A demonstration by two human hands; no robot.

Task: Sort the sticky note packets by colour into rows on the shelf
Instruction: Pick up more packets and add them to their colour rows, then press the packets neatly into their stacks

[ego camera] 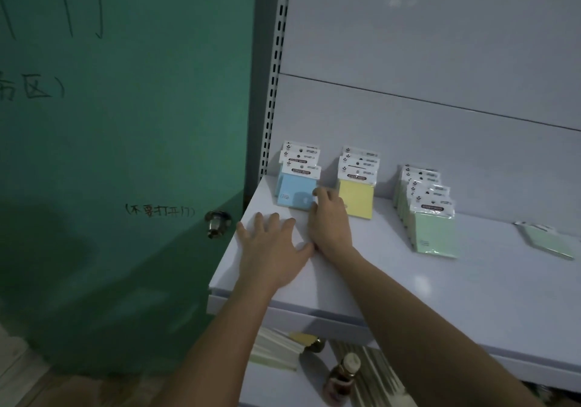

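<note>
On the white shelf [440, 281] stand three rows of sticky note packets: blue packets [294, 191] at the left, yellow packets [356, 197] in the middle, green packets [434, 233] to the right. One more green packet [548, 240] lies flat at the far right. My left hand [273, 249] rests flat on the shelf in front of the blue row, fingers spread. My right hand [328, 218] reaches between the blue and yellow rows, and its fingertips touch the front blue packet's right edge.
A green door [125, 155] with a metal knob [217, 222] stands close to the shelf's left end. The slotted upright [276, 60] and back panel rise behind the packets. On the lower shelf are paper pads [276, 350] and a small brown bottle [342, 372].
</note>
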